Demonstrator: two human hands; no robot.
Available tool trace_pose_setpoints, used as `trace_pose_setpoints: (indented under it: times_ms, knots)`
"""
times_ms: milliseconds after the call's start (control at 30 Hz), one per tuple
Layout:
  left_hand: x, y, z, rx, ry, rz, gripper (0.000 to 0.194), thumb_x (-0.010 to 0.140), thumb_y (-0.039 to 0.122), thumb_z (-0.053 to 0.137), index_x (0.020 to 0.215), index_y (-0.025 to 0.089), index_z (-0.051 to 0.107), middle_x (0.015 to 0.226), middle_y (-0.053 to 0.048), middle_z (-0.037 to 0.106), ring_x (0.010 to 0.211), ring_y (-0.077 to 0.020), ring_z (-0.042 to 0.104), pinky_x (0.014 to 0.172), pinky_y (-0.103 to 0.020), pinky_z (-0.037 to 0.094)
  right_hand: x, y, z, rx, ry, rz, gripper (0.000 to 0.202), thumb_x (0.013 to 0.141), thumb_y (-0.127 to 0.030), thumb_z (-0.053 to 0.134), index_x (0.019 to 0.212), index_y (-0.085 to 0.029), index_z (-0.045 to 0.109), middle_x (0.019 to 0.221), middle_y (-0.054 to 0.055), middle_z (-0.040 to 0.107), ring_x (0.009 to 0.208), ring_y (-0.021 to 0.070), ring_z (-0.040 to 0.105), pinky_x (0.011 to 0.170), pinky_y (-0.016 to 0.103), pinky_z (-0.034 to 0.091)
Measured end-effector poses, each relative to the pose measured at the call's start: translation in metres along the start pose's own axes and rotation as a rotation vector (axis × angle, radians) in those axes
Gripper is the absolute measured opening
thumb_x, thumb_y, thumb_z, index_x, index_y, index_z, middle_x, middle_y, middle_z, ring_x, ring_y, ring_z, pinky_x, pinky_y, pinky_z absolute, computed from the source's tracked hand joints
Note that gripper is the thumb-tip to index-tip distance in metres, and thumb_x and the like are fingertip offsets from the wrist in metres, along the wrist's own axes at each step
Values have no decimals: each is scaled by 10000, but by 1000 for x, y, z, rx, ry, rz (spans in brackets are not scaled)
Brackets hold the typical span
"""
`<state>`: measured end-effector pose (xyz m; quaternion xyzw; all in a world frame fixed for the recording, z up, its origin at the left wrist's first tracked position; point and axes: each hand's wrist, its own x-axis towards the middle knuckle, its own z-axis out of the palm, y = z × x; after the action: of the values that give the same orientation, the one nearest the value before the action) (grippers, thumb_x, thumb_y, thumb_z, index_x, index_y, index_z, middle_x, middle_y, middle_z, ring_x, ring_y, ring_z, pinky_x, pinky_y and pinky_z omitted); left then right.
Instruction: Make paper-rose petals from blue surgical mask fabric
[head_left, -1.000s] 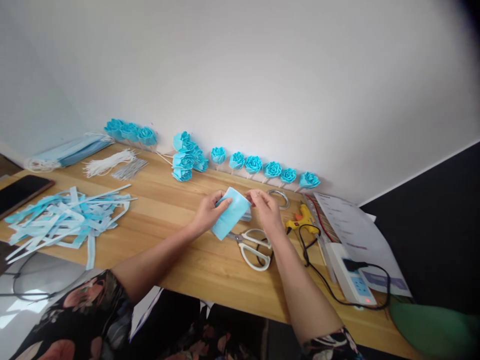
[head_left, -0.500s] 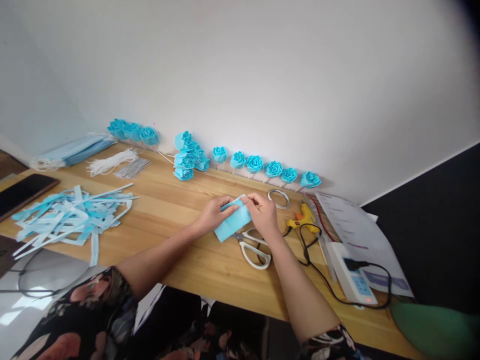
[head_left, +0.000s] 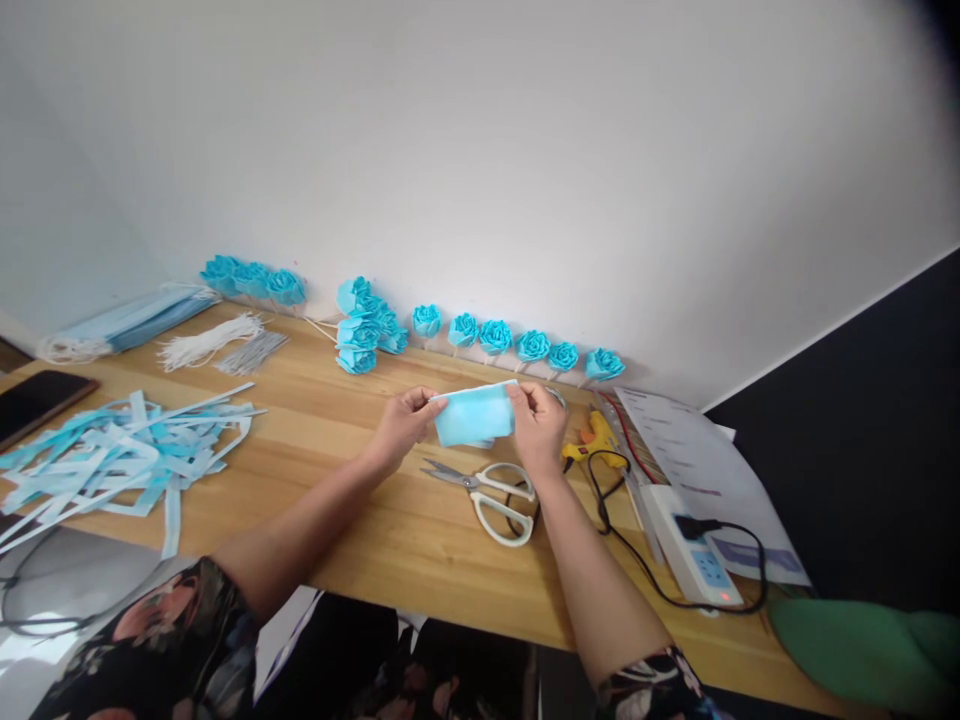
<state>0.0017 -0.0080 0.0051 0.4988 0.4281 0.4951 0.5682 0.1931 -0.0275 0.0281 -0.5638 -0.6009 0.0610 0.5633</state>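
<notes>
A light blue folded cloth piece [head_left: 475,414] is stretched level between my two hands above the wooden table [head_left: 360,545]. Its left corner is pinched between the thumb and fingers of my left hand [head_left: 403,428]. My right hand [head_left: 538,425] grips the right edge, thumb on the near face. Just below the cloth lie white-handled scissors [head_left: 470,481] with their blades slightly apart, pointing left.
Several blue flowers [head_left: 495,337] line the wall. At left are blue strips [head_left: 142,450], a phone [head_left: 41,405], white cords [head_left: 210,340] and stacked masks [head_left: 135,318]. A yellow glue gun [head_left: 600,440] and power strip [head_left: 690,550] stand right.
The cloth has turned from slanted to level and is held wider. My left hand has moved left and the right hand slightly right, and the scissor blades now show. The view has shifted slightly.
</notes>
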Motion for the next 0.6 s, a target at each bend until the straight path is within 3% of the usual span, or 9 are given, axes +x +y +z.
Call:
trace_pose_setpoints:
  times_ms: [367, 600]
  knots:
    - [2, -3, -1, -155, -37, -56, 476, 554, 503, 809, 744, 128, 587, 606, 39, 581, 401, -76, 521, 416, -224, 434, 1, 4, 0, -2, 4, 16, 330, 853, -444, 564, 666, -176, 608, 557, -22, 509, 564, 127, 428, 553, 242, 338]
    - [1, -2, 1, -214, -44, -87, 488, 543, 492, 829, 743, 117, 588, 592, 21, 612, 497, -122, 619, 536, -249, 501, 1, 4, 0, 26, 13, 62, 343, 833, -467, 581, 674, -167, 624, 547, -26, 500, 555, 123, 414, 547, 243, 332]
